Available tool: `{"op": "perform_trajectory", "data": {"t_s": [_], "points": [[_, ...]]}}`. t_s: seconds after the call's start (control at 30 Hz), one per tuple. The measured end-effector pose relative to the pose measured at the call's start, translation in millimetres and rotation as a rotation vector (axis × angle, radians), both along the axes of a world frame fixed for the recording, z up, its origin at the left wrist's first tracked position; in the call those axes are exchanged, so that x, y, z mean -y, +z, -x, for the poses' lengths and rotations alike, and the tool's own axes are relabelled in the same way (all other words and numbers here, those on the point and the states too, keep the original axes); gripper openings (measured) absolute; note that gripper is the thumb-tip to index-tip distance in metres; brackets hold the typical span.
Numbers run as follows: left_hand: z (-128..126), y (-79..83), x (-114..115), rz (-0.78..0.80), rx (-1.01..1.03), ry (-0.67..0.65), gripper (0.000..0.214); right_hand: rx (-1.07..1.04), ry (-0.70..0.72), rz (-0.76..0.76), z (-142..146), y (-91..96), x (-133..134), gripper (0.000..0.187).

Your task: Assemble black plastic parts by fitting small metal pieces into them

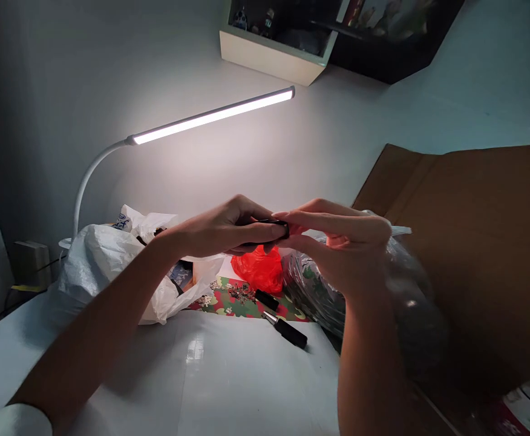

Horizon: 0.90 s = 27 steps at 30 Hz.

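My left hand (235, 230) is closed around a small black object (285, 229), raised above the table; most of it is hidden by the fingers, so its kind is unclear. From the other side, my right hand (346, 233) has its index finger and thumb at the black object's near end, pinching it. Below them on the table lies a black tool with a pointed metal tip (287, 330). A short black cylinder (267, 300) rests just behind it, beside a pile of small metal pieces (242, 293) on a red and green patterned sheet (229, 308).
A red plastic bag (260, 270) sits behind the metal pieces. White bags (106, 260) stand at left, under a lit desk lamp (215, 115). A clear plastic bag with dark contents (314, 290) and a large cardboard sheet (478, 242) are at right. The table (229, 375) is white.
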<state>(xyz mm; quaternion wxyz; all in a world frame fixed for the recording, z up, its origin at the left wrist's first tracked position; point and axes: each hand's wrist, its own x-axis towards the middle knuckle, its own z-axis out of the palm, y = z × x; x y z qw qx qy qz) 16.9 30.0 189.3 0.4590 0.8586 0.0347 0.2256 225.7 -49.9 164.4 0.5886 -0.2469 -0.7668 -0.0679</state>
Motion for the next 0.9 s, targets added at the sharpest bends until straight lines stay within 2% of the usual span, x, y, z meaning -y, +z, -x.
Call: {"op": "perform_trajectory", "data": {"t_s": [0.3,0.43,0.7,0.83,0.9], "points": [[-2.9,-2.9,-1.3,-0.112,0.061,0.140,0.048,-0.018,-0.020,0.028,2.1,-1.4,2.1,0.030],[-4.6,-3.1,-1.4,-0.121,0.065,0.184,0.045,0.001,-0.006,0.018,2.4,-0.9,1.9,0.034],[-5.0,-0.6,-0.5,-0.109,0.127,0.173,0.045,-0.064,0.011,0.186,0.7,-1.4,0.9,0.030],[-5.1,0.9,1.0,-0.076,0.132,0.158,0.041,-0.115,0.017,0.230,1.9,-1.5,-1.9,0.010],[-5.1,0.8,1.0,-0.083,0.121,0.131,0.040,-0.114,0.045,0.270,2.2,-0.7,-3.0,0.014]]}}
